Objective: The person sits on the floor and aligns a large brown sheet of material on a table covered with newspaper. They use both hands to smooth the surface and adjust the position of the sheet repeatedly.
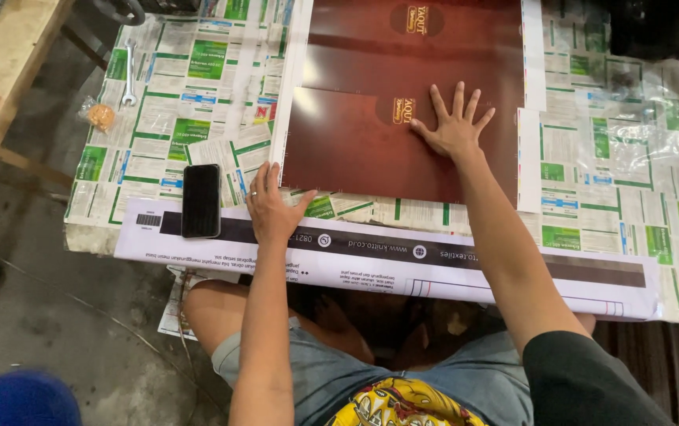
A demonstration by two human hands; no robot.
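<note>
Hands flat on brown sheet point(371, 142); newspaper-covered table point(197, 87), concrete floor point(55, 315).

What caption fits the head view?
Right hand pressed flat on a dark red sheet, left hand at its corner, phone nearby.

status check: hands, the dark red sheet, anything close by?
Left hand flat at dark red sheet's near left corner, open. Right hand spread flat on sheet, pressing. Black phone just left of left hand; wrench far left.
</note>
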